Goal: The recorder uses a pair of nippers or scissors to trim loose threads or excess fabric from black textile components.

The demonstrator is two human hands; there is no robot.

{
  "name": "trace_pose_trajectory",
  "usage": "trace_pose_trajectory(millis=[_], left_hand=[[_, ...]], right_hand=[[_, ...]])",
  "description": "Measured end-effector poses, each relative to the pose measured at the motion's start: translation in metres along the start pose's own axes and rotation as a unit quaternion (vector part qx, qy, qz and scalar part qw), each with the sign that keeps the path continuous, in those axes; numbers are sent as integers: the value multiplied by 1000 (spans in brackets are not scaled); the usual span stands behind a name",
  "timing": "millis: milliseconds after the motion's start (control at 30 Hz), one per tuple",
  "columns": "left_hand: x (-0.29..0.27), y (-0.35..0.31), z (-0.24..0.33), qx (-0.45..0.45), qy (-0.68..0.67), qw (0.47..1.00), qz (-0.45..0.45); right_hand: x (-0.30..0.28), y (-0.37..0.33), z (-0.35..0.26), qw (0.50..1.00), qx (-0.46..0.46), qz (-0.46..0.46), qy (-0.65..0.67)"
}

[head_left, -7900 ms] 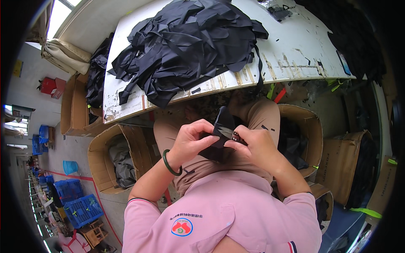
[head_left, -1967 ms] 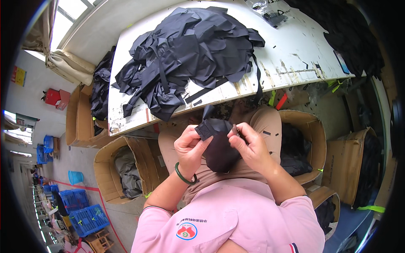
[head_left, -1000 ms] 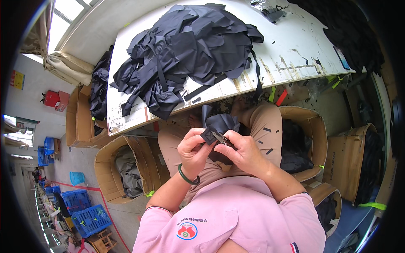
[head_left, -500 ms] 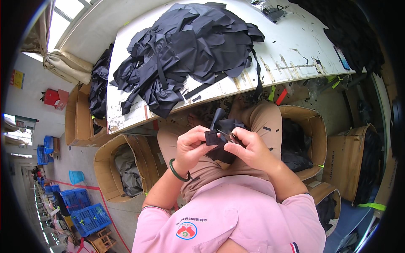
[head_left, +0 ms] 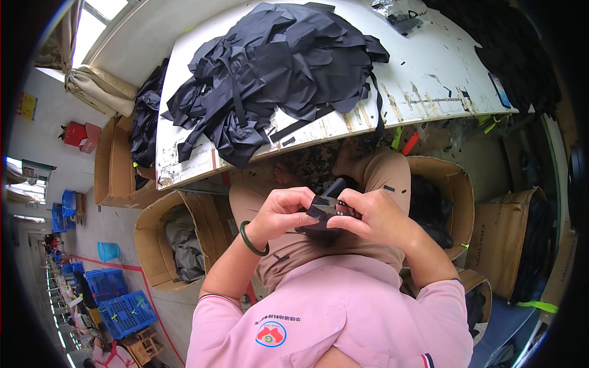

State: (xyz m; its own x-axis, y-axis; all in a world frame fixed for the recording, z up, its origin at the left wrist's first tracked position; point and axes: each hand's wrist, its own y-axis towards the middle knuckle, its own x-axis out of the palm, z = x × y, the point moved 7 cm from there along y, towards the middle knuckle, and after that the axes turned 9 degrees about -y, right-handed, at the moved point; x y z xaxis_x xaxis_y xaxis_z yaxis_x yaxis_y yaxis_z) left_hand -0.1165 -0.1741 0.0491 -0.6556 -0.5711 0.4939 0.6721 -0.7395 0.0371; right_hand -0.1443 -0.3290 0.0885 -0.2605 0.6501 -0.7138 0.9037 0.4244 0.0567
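Note:
Above my lap, my left hand [head_left: 283, 211] pinches a piece of black fabric [head_left: 318, 235] between thumb and fingers. The rest of the cloth hangs down over my thighs. My right hand [head_left: 375, 216] is closed on what look like small thread snips [head_left: 328, 209]. Their shiny blade lies against the cloth by my left fingertips; the handle is mostly hidden in the palm. Ahead on the white table [head_left: 423, 86], a large heap of black fabric pieces [head_left: 282, 61] lies in loose folds.
Open cardboard boxes flank my legs: one with grey cloth [head_left: 187, 248] on the left, one with black cloth [head_left: 432, 202] on the right. A taller carton [head_left: 500, 245] stands farther right. Blue crates [head_left: 126, 313] sit at the lower left. Black scraps [head_left: 389, 188] dot my trousers.
Both hands have drawn closer together. The black square flap that stood up at my left fingertips is turned down, and the blade now shows across the cloth there.

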Motion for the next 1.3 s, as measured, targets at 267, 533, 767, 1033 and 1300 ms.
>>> trace_pose_trajectory(millis=[267, 533, 767, 1033, 1300], left_hand=[[3, 0, -1, 1, 68, 997, -43], [6, 2, 6, -25, 96, 992, -77], [7, 5, 3, -179, -42, 973, -142], [8, 6, -7, -292, -48, 935, -195], [11, 1, -11, -305, -22, 921, -241]], right_hand=[[5, -2, 1, 1000, -1, -12, 13], [10, -7, 13, 994, 15, -43, 98], [5, -7, 1, 990, -21, -108, 84], [8, -7, -8, 989, -63, -133, -12], [14, -4, -14, 985, -103, -135, -38]])
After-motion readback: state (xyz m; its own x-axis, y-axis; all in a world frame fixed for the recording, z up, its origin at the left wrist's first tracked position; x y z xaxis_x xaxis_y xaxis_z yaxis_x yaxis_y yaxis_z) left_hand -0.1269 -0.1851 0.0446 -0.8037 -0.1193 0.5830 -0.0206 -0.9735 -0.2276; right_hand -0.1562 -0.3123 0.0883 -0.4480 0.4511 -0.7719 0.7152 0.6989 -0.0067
